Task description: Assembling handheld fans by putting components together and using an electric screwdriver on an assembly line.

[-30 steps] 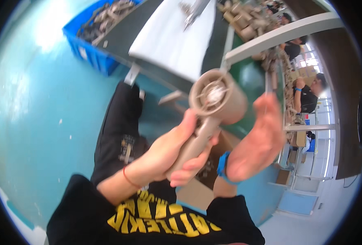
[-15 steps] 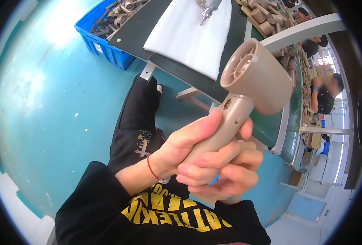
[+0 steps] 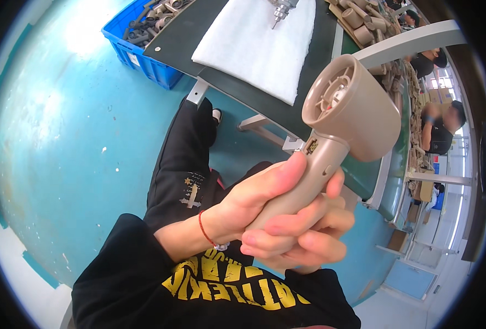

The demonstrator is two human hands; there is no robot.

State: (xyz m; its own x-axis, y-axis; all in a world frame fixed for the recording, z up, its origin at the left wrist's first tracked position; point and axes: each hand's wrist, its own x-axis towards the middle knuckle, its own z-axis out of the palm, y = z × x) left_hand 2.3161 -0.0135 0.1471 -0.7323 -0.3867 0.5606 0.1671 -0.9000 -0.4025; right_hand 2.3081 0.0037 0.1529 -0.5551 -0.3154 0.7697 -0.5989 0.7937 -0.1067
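A beige handheld fan [image 3: 358, 112], shaped like a small hair dryer, is held up in front of me. Its wide round head shows vanes inside the mouth, and its handle has a small open slot and a curved mark. My left hand [image 3: 254, 194] is closed round the handle, thumb lying along the side just below the slot. From the right, my right hand [image 3: 320, 236] wraps its curled fingers about the handle's lower end, overlapping the left hand. The bottom of the handle is hidden by the fingers.
A dark workbench [image 3: 237, 82] bears a white cloth pad [image 3: 254, 49] with a metal-tipped tool [image 3: 281, 12] at its far end. Left stands a blue crate [image 3: 144, 63] of brown and grey parts. More beige parts [image 3: 366, 24] lie at the far right, where co-workers [image 3: 440, 129] sit.
The fan and both hands have shifted slightly to the right in view, with the grip much the same. The tool and bench appear a little higher in the picture.
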